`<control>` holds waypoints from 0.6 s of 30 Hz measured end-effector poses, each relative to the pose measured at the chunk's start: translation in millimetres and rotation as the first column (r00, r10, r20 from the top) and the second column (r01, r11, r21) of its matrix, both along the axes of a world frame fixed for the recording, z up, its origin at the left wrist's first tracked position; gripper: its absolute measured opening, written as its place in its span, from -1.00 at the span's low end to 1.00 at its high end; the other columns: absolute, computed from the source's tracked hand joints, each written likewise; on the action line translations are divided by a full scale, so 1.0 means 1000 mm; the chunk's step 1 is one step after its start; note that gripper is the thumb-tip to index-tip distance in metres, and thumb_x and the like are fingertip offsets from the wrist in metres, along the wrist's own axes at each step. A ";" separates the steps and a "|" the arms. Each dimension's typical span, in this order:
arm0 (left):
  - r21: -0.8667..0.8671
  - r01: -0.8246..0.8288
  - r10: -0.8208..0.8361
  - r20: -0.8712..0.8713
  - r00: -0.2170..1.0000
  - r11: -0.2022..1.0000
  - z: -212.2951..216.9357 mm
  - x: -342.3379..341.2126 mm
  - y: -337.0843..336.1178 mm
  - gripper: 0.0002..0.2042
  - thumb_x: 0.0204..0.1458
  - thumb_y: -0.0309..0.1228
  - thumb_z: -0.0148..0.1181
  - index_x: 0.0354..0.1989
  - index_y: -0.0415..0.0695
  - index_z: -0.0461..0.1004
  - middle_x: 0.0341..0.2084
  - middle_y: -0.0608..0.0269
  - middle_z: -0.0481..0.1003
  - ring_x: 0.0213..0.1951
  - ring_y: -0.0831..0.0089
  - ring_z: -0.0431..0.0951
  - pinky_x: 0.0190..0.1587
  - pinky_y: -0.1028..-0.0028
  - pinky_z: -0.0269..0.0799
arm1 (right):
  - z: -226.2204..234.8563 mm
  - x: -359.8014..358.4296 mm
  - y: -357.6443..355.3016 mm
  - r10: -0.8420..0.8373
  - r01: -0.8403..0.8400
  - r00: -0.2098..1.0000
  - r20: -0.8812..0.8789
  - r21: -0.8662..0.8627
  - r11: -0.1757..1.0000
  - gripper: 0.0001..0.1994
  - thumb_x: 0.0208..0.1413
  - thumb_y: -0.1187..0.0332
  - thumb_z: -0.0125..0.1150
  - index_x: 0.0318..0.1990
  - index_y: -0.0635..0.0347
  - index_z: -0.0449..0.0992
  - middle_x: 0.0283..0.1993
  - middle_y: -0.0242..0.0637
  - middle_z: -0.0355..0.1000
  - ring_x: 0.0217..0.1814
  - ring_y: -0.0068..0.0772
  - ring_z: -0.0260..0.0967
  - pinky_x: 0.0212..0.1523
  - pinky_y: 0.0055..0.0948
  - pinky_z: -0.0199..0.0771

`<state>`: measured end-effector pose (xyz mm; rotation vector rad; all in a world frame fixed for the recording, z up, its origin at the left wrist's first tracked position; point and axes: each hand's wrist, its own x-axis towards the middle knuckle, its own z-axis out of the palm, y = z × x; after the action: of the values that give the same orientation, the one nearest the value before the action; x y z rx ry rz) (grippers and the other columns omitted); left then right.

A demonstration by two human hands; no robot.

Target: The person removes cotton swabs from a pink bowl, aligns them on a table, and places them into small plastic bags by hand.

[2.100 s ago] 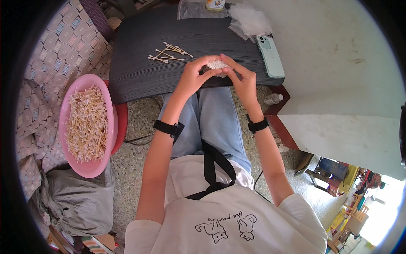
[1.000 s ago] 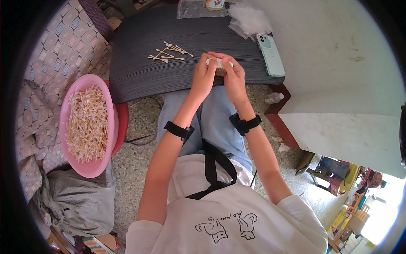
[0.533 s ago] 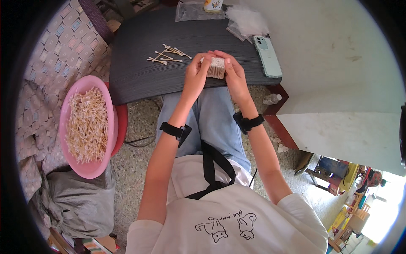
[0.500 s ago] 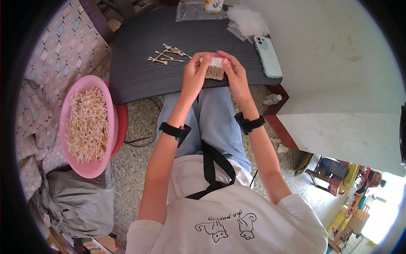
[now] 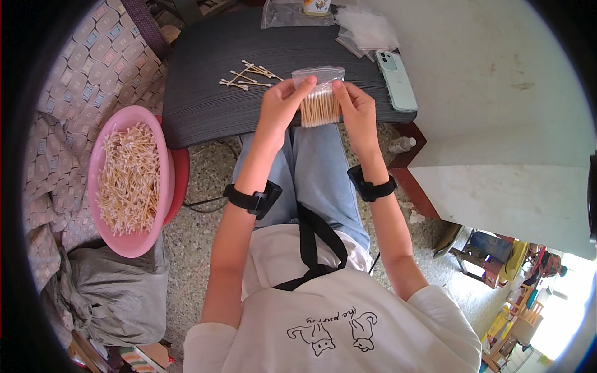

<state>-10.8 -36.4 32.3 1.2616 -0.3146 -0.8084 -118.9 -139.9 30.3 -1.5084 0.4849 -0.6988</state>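
Between my hands, over the table's near edge, is a clear plastic bag [image 5: 320, 110] packed with cotton swabs standing side by side. My left hand [image 5: 283, 109] pinches its upper left side, thumb on the front. On the upper right side my right hand [image 5: 356, 109] grips it the same way. The bag's clear top flap sticks up above my thumbs. The fingers behind the bag are partly hidden. Several loose cotton swabs [image 5: 249, 78] lie crossed on the dark table [image 5: 211, 112], left of my hands.
A pink basin [image 5: 134, 247] heaped with cotton swabs rests on a red stool [image 5: 180, 180] at the left. A pale green phone [image 5: 398, 84] lies by the table's right edge. Farther back are empty clear bags [image 5: 367, 28] and a cup [image 5: 316, 6]. A bottle [image 5: 402, 145] stands on the floor.
The bag has tilted, so its swabs now show lengthwise and its clear top is raised. My hands have shifted slightly apart at its sides.
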 end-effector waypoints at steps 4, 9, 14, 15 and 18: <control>-0.148 -0.015 0.036 0.136 0.990 0.989 -0.008 -0.006 0.004 -0.73 0.05 -0.34 0.29 -0.22 -0.32 0.57 -0.37 0.23 0.58 -0.29 0.63 0.52 -0.21 0.66 0.37 | 0.005 0.003 0.006 -0.008 0.006 0.991 0.131 0.015 1.000 -0.79 0.19 0.33 0.18 -0.30 0.36 0.55 -0.47 -0.49 0.45 -0.42 -0.76 0.31 -0.41 -0.68 0.30; -0.107 -0.091 0.133 0.499 0.856 0.990 -0.010 -0.001 0.002 -0.74 0.05 -0.34 0.28 -0.27 -0.35 0.59 -0.47 0.23 0.60 -0.41 0.62 0.55 -0.34 0.62 0.42 | 0.007 0.000 -0.002 -0.003 0.005 1.000 0.013 -0.105 0.994 -0.83 0.13 0.39 0.24 -0.36 0.37 0.56 -0.48 -0.43 0.47 -0.42 -0.75 0.32 -0.40 -0.67 0.31; -0.174 -0.103 0.160 0.350 0.923 0.979 -0.007 -0.002 0.001 -0.76 0.05 -0.35 0.29 -0.27 -0.33 0.59 -0.42 0.21 0.60 -0.37 0.59 0.57 -0.30 0.61 0.45 | 0.009 0.000 -0.006 0.013 -0.015 1.000 -0.021 -0.069 0.997 -0.82 0.13 0.37 0.25 -0.28 0.35 0.58 -0.38 -0.43 0.50 -0.35 -0.72 0.35 -0.26 -0.67 0.33; -0.176 -0.094 0.150 0.335 0.930 0.980 -0.005 -0.002 0.001 -0.76 0.05 -0.35 0.29 -0.25 -0.32 0.59 -0.38 0.20 0.60 -0.33 0.58 0.57 -0.26 0.61 0.45 | 0.010 -0.001 -0.007 0.022 -0.024 0.999 -0.025 -0.047 0.999 -0.82 0.12 0.37 0.26 -0.28 0.35 0.58 -0.38 -0.43 0.50 -0.34 -0.71 0.36 -0.26 -0.66 0.34; -0.208 -0.112 0.174 0.308 0.935 0.972 0.000 -0.007 0.002 -0.78 0.05 -0.39 0.28 -0.30 -0.36 0.58 -0.46 0.19 0.60 -0.39 0.61 0.57 -0.33 0.64 0.45 | 0.009 -0.001 -0.007 0.068 -0.069 0.998 0.005 0.049 0.996 -0.82 0.10 0.37 0.27 -0.28 0.35 0.59 -0.38 -0.42 0.50 -0.33 -0.70 0.37 -0.27 -0.65 0.34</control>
<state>-17.6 -34.5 32.6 1.2221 -0.5447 -0.4314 -120.2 -147.2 39.4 -1.4708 0.4429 -0.6314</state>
